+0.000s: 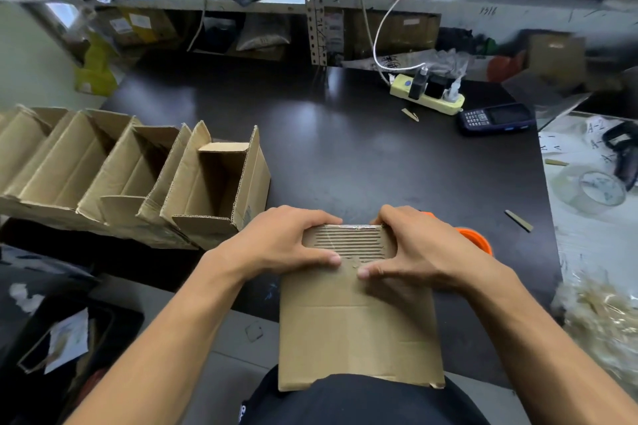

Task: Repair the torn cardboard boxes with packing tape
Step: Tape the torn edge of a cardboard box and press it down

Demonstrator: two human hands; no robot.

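Head view. A flattened brown cardboard box [359, 331] lay lengthwise at the near edge of the dark, glossy work table [362, 155], its near end overhanging the edge and resting against the person's dark clothing. At its far end the outer paper layer was torn away, exposing a patch of ribbed corrugation, and a strip of clear tape [348, 226] ran along the far edge. The left hand [286, 238] gripped the far left corner, fingers curled over the edge and thumb pressed on the top face beside the torn patch. The right hand [414, 248] gripped the far right corner in mirror fashion, its thumb tip close to the left thumb. An orange round object [478, 240] showed just behind the right hand, partly hidden. A row of open brown cardboard boxes [138, 176] stood on the left. A clear packing-tape roll [590, 188] lay at far right on a white sheet.
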